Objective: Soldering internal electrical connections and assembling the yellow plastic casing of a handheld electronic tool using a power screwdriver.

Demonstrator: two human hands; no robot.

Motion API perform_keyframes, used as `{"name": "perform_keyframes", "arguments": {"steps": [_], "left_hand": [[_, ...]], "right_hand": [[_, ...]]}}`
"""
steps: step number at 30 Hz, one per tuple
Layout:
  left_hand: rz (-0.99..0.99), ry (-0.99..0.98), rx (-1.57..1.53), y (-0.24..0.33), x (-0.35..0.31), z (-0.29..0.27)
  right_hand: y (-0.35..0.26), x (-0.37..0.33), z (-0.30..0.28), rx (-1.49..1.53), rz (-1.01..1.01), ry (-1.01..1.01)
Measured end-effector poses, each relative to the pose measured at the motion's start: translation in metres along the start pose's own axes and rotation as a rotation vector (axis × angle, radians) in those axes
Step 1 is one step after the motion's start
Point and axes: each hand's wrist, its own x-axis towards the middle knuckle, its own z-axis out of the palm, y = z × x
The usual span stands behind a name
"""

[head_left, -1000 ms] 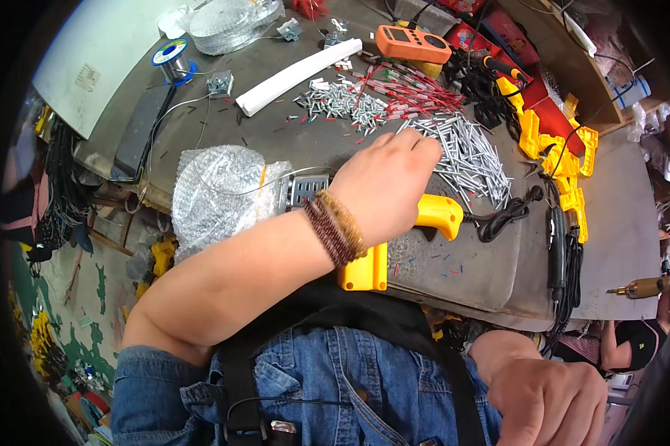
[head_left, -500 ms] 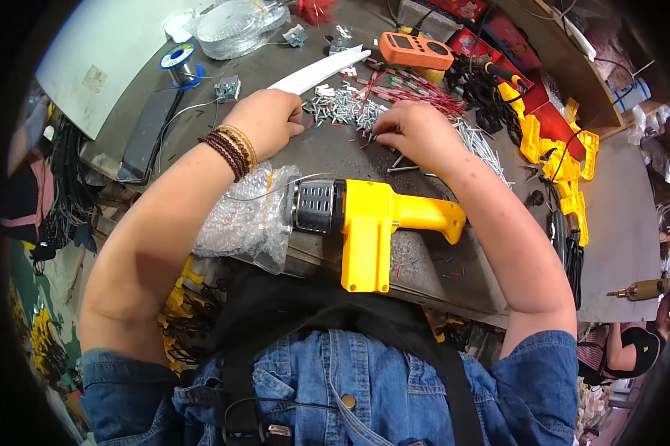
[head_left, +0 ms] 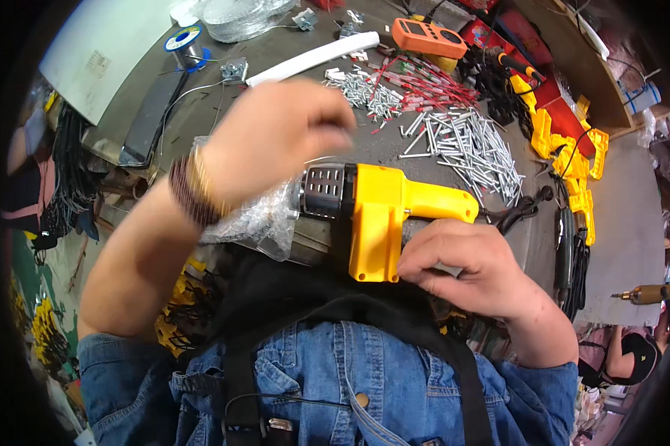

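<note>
We see bright yellow over the gun-shaped tool [head_left: 379, 223], handle and body alike, with a row pattern of slots on its dark, shiny grille [head_left: 324, 187]. We find silver in the long pins [head_left: 472, 156], red mixed with white in the thin leaded parts [head_left: 439, 91], and plain white on the long strip [head_left: 313, 59]. We note an orange meter [head_left: 428, 39], a blue-and-white spool [head_left: 183, 39], a blue denim garment [head_left: 316, 364] with pale stitching, and bracelets [head_left: 188, 192] in maroon-brown and gold.
</note>
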Motion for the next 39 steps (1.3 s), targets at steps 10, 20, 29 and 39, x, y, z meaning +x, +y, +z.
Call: {"name": "perform_keyframes", "arguments": {"steps": [10, 20, 29, 39], "left_hand": [[0.324, -0.057, -0.039, 0.074, -0.058, 0.031], [0.482, 0.065, 0.195, 0.065, -0.068, 0.041], [-0.093, -0.102, 0.179, 0.007, 0.026, 0.03], [-0.206, -0.29, 0.479, -0.039, 0.066, 0.068]], "right_hand": [[0.005, -0.007, 0.002, -0.542, -0.342, 0.043], [0.105, 0.104, -0.04, -0.753, 0.423, 0.115], [0.081, 0.083, -0.035, -0.1, 0.21, 0.2], [0.051, 0.084, -0.029, -0.143, 0.209, -0.005]]}}
